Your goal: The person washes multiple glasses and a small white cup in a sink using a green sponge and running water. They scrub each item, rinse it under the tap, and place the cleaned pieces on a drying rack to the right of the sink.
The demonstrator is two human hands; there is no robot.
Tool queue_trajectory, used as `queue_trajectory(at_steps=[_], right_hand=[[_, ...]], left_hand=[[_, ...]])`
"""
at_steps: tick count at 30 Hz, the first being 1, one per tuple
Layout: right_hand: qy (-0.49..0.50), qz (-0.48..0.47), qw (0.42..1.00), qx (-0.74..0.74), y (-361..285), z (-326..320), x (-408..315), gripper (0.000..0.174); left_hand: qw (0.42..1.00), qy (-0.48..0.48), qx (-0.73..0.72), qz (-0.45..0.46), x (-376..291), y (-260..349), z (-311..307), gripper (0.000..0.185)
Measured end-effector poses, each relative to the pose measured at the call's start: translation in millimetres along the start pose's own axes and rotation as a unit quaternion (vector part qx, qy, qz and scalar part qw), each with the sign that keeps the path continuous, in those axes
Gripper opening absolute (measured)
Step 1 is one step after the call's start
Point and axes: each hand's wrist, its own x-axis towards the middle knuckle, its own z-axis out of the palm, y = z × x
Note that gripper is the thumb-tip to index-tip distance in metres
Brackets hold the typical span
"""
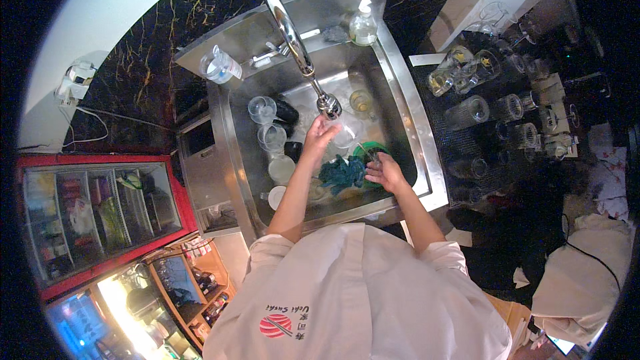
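My left hand (321, 137) grips the bowl of a clear stemmed glass (348, 135) just below the tap head (329, 106). The glass tilts, its thin stem running down to the right. At the lower end of the stem, my right hand (386, 174) holds the foot, partly hidden by the fingers. Beneath both hands lies a crumpled dark teal cloth (343, 174) in the steel sink. A green round basin (359, 151) shows behind the stem and the right hand. Whether water is running is hard to tell.
Several glasses (271, 137) line the sink's left side, beside dark cups (293, 150). Another glass (361, 102) stands at the back right. A soap pump bottle (363, 28) and a plastic tub (220, 67) stand on the rear ledge. Several glasses (467, 110) rest on a black mat.
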Motion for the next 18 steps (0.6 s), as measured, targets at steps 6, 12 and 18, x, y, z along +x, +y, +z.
queue_trajectory(at_steps=[6, 12, 18], right_hand=[[0.057, -0.148, 0.985, -0.072, -12, 27, -66, 0.063], [0.182, -0.463, 0.751, -0.434, -32, 68, -138, 0.055], [0.169, -0.54, 0.647, -0.51, -37, 59, -158, 0.059]], left_hand=[[0.969, 0.096, -0.179, -0.139, 29, -51, -15, 0.044], [0.911, -0.014, -0.32, -0.261, 35, -85, -6, 0.06], [0.881, 0.078, -0.403, -0.237, 28, -53, 49, 0.067]])
